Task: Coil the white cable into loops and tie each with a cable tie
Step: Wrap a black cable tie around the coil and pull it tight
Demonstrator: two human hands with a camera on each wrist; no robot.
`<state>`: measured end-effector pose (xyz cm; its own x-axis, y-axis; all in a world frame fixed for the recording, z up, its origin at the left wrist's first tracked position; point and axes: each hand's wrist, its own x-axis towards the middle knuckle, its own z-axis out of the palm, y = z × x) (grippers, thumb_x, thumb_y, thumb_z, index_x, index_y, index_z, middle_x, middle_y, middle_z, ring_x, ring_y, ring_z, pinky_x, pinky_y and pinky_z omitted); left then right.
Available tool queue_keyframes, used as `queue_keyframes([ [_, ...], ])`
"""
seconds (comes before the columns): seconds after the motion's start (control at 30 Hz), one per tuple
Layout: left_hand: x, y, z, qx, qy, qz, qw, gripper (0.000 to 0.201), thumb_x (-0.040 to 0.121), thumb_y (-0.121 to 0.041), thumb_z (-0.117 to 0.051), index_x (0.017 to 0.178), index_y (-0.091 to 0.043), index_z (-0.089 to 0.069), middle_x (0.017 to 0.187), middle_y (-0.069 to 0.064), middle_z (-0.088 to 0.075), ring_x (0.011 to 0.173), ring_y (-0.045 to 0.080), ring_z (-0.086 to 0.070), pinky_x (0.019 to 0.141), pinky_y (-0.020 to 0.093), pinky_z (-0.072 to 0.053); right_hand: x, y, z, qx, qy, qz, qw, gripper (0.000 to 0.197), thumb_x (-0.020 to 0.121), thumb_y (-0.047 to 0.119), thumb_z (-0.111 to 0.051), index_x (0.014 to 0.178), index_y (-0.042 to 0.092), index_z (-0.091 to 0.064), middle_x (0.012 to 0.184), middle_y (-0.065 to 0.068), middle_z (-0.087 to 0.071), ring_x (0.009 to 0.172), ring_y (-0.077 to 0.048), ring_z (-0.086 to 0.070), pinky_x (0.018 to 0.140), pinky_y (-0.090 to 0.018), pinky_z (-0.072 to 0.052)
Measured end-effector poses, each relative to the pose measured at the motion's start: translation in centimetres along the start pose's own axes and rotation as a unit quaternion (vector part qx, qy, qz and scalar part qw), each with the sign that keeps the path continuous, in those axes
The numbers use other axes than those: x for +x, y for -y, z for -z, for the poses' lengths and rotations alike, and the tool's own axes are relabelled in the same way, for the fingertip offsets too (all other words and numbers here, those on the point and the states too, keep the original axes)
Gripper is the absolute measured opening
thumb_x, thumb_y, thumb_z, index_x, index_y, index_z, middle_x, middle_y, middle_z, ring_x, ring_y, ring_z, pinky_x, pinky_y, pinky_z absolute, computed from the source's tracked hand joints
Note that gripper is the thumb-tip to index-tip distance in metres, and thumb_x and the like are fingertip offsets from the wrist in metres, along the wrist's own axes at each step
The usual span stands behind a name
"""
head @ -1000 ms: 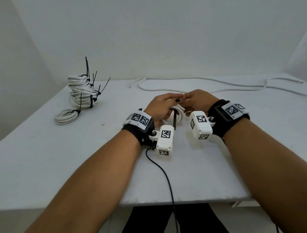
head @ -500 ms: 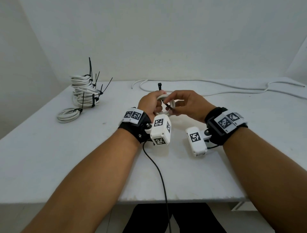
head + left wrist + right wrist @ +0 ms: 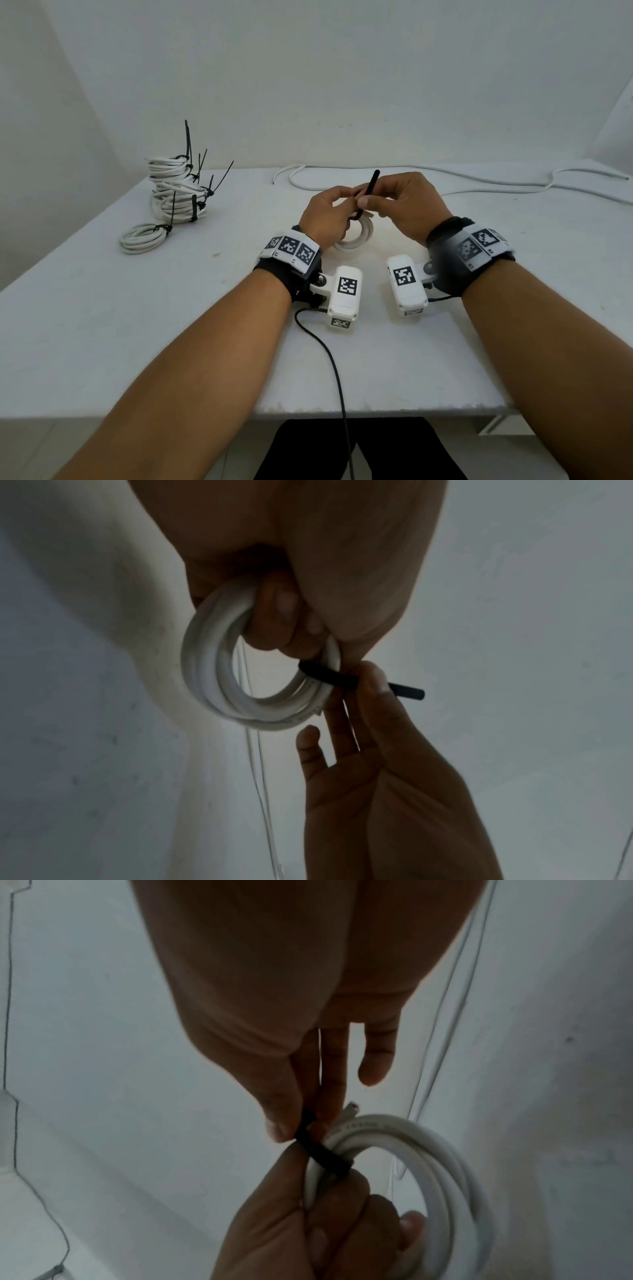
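From above, the left hand (image 3: 327,216) grips a small white cable coil (image 3: 352,236) just over the table (image 3: 102,308), while the right hand (image 3: 407,205) pinches the black cable tie (image 3: 368,192) wrapped round it. The left wrist view shows fingers (image 3: 274,615) curled through the coil; the right wrist view shows thumb and finger clamped on the tie, the other fingers straight
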<state>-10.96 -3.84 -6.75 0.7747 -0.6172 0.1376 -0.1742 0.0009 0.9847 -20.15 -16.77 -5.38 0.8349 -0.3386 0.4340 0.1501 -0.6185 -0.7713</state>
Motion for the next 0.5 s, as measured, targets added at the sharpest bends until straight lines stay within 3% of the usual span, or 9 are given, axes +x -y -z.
queue_keyframes([
  [0.1,0.3,-0.1,0.1,0.019,-0.028,-0.029,0.999,0.012,0.093,-0.025,-0.060,0.091,-0.018,-0.069,0.073,0.005,-0.065,0.042,0.008,-0.041,0.046,0.021,-0.034,0.0,0.7,-0.4,0.080,0.000,-0.038,0.996,0.022,0.098,0.021,-0.055,0.090,0.012,-0.074,0.103,0.003,-0.075,0.099,-0.016,-0.068,0.072,-0.026,-0.050],
  [0.2,0.5,-0.3,0.3,0.002,-0.057,-0.019,0.998,0.018,0.091,-0.020,-0.059,0.076,-0.018,-0.068,0.068,0.008,-0.061,0.041,0.011,-0.039,0.045,0.022,-0.031,-0.2,1.2,-1.1,0.118,-0.021,-0.089,0.989,0.032,0.102,0.026,-0.046,0.078,0.020,-0.067,0.107,-0.003,-0.070,0.111,-0.017,-0.061,0.079,-0.031,-0.049],
  [0.27,0.5,-0.4,0.3,-0.005,-0.074,-0.016,0.997,0.019,0.089,-0.017,-0.059,0.071,-0.018,-0.067,0.064,0.009,-0.055,0.043,0.014,-0.038,0.045,0.022,-0.030,-0.1,1.3,-1.2,0.138,0.005,-0.127,0.982,0.035,0.101,0.028,-0.046,0.071,0.021,-0.062,0.099,0.002,-0.069,0.113,-0.015,-0.060,0.083,-0.033,-0.046],
  [0.37,0.3,-0.5,0.1,0.000,-0.074,-0.020,0.997,0.020,0.086,-0.015,-0.061,0.066,-0.015,-0.062,0.063,0.009,-0.053,0.044,0.015,-0.038,0.046,0.023,-0.030,-0.1,1.1,-1.3,0.226,0.042,-0.190,0.954,0.026,0.097,0.022,-0.051,0.075,0.019,-0.064,0.084,0.010,-0.070,0.093,-0.008,-0.064,0.087,-0.036,-0.043],
  [0.5,0.3,-0.2,-0.1,0.039,-0.051,-0.026,0.998,0.019,0.084,-0.014,-0.061,0.065,-0.011,-0.059,0.057,0.002,-0.051,0.046,0.013,-0.037,0.049,0.024,-0.031,0.3,0.6,-1.2,0.250,0.057,-0.233,0.938,0.010,0.093,0.023,-0.058,0.094,0.018,-0.067,0.097,0.003,-0.066,0.092,-0.014,-0.060,0.096,-0.043,-0.042],
])
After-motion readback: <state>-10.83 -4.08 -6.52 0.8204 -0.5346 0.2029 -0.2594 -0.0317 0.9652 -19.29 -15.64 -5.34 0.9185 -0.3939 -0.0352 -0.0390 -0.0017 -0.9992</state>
